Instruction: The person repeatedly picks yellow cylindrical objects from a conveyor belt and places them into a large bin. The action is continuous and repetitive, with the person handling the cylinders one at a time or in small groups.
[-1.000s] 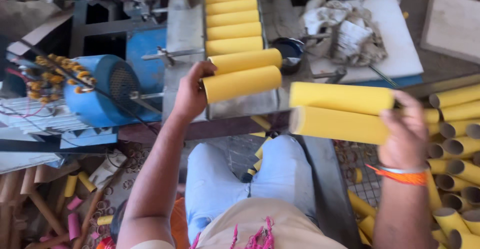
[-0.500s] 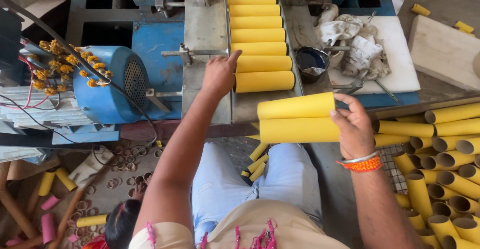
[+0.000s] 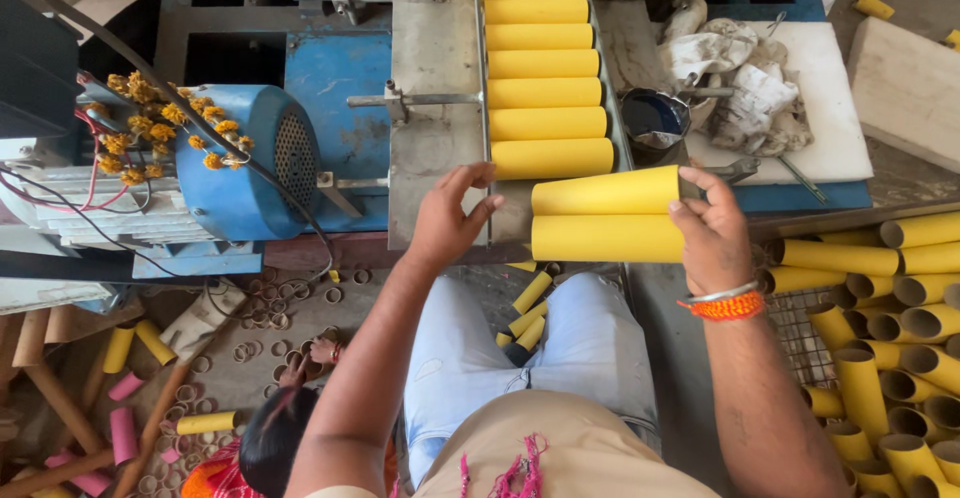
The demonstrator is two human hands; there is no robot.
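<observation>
- I am holding two yellow tubes point(image 3: 607, 216) in my right hand point(image 3: 712, 238), gripping them by their right ends, fingers wrapped over the upper one; they are lying one above the other, pointing sideways, just below the near end of the metal feed tray point(image 3: 438, 108).
- My left hand point(image 3: 445, 223) is hovering open, fingers spread and curled, holding nothing, just off the left ends of the two held tubes and over the near lip of the feed tray.
- A row of yellow tubes point(image 3: 540, 68) is lying crosswise in the feed tray, stacked edge to edge, running away from me; the nearest one is sitting just above the held pair.
- A blue motor point(image 3: 245, 173), draped with orange flowers, is standing to the left of the feed tray.
- A small dark pot point(image 3: 655, 118) and crumpled rags point(image 3: 745, 88) are resting to the right of the feed tray.
- A heap of upright yellow tubes point(image 3: 890, 338) is filling the area right of the tray, beside my right forearm.
- An orange bracelet point(image 3: 727, 305) is sitting on my right wrist.
</observation>
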